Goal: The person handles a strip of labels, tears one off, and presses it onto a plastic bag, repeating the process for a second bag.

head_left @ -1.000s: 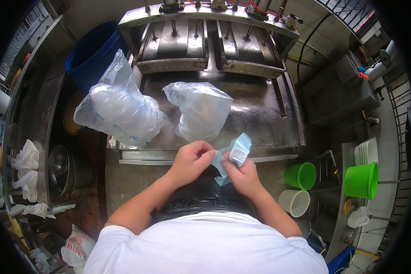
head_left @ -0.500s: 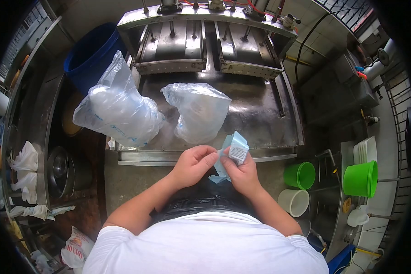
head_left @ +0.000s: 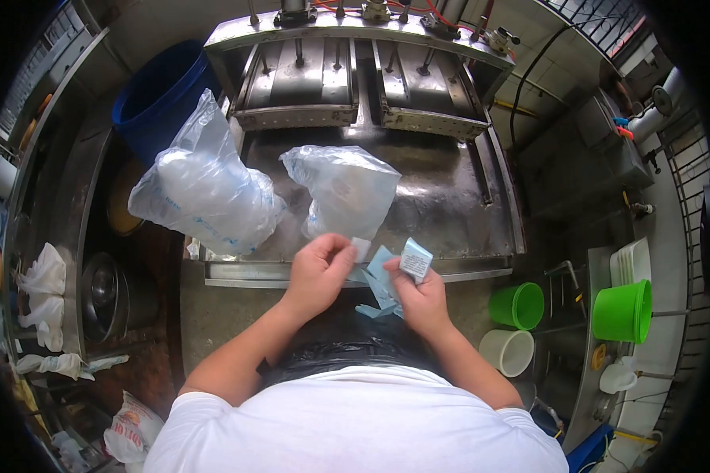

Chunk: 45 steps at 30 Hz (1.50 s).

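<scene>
Between the thumb and fingers of my left hand (head_left: pixel 321 272) is a small white piece (head_left: pixel 361 249). My right hand (head_left: pixel 421 297) is closed on a light blue strip (head_left: pixel 381 276) that hangs down in loose folds, together with a white label (head_left: pixel 416 262) bearing small print. The two hands are apart, just over the front edge of the metal table (head_left: pixel 442 221). Beyond them lies a clear plastic bag (head_left: pixel 345 189) with pale contents. A larger clear bag (head_left: pixel 211 189) with blue print rests to its left.
Two metal trays (head_left: pixel 296 118) hang under a steel frame at the back. A blue barrel (head_left: pixel 162 102) stands behind left. Green buckets (head_left: pixel 517 306) and a white bucket (head_left: pixel 507 351) are at the right. Steel shelving with white cloths (head_left: pixel 44 296) is at the left.
My left hand has moved up and away from my right hand, and the small white piece now shows in its fingers. The blue strip hangs more spread out from my right hand.
</scene>
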### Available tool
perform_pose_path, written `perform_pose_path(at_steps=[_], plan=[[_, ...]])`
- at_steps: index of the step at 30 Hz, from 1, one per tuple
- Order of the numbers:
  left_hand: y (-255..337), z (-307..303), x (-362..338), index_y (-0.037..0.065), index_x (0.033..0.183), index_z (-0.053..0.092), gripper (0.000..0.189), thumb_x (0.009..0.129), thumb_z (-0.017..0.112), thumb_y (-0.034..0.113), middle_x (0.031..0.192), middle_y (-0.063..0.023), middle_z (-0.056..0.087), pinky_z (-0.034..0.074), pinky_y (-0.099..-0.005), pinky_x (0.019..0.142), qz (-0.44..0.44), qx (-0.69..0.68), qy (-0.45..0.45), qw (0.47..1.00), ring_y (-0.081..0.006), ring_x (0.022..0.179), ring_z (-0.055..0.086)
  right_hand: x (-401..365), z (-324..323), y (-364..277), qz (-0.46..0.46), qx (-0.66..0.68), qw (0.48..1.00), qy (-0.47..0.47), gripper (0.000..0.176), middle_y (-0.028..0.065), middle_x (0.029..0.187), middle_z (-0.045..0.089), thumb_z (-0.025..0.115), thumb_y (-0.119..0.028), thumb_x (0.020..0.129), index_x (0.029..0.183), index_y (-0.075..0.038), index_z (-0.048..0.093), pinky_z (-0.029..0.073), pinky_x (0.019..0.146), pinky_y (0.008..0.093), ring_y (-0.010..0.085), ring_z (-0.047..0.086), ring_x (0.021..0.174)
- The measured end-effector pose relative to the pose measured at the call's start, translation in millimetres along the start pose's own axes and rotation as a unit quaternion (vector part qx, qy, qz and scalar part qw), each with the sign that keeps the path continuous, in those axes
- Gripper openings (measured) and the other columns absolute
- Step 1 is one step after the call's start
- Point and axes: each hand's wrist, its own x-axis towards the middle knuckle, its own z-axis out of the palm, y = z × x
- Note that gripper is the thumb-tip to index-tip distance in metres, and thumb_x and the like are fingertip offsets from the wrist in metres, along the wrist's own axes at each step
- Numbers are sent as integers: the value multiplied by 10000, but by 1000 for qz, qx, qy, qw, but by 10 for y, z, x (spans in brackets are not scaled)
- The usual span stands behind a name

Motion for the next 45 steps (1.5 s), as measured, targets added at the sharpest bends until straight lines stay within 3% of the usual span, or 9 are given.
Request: perform_pose_path(at_steps=[3,5,9,20,22,25,32,38,45], plan=[[122,-27,30,18,992,654,83,995,690,93,865,-18,652,486,-271,688,47,34,85,995,-98,757,591,30,-20,-1,54,37,997,33,156,-27,946,668,624,-132,1049,1119,-40,728,500,770,272,76,595,848],[208,16,60,23,973,646,72,942,709,37,875,-104,662,522,-339,708,293,237,132,917,-222,764,642,53,-3,-49,91,78,992,39,167,-25,962,677,625,-149,1052,1120,-36,729,501,773,273,80,605,857],[330,168,65,23,1000,660,200,826,757,5,957,-133,666,543,-426,747,416,353,51,836,-340,839,650,87,98,-136,67,183,981,-21,257,17,1073,718,659,-235,1057,1150,0,707,509,861,276,103,649,966],[234,136,-28,-2,1101,673,231,913,761,98,1053,-139,684,544,-374,821,365,256,46,894,-279,900,672,161,74,-135,58,271,960,35,213,31,1090,727,693,-155,1022,1189,-23,679,529,851,280,109,671,976],[237,171,-44,-2,1117,672,198,987,725,137,1047,-76,686,527,-305,826,63,5,31,998,-157,924,650,150,62,-144,59,255,965,19,215,28,1086,727,698,-151,1016,1188,-23,682,530,848,282,107,670,967],[205,176,-9,7,1122,670,176,1017,700,145,1015,-9,672,502,-253,799,-10,-122,-40,992,-69,911,602,141,79,-182,55,201,978,-11,215,23,1073,727,704,-142,1007,1183,-20,693,532,842,283,103,668,947],[162,28,18,23,1043,664,90,1027,668,112,906,25,634,471,-241,736,49,-35,52,997,-52,820,551,107,104,-136,87,77,993,22,220,30,1047,732,709,-130,990,1170,-4,720,533,844,282,115,672,930],[244,-356,232,28,969,635,53,942,676,47,890,-120,625,504,-376,744,243,240,55,938,-297,804,607,214,-138,122,66,106,990,62,229,38,1064,720,708,-139,988,1171,-1,706,528,862,296,122,660,953],[269,-278,696,36,941,629,92,909,704,80,913,-149,656,489,-482,770,317,358,88,874,-387,860,621,492,-50,-63,-2,49,996,77,260,32,1072,704,713,-149,985,1187,13,698,510,885,290,120,636,967]])
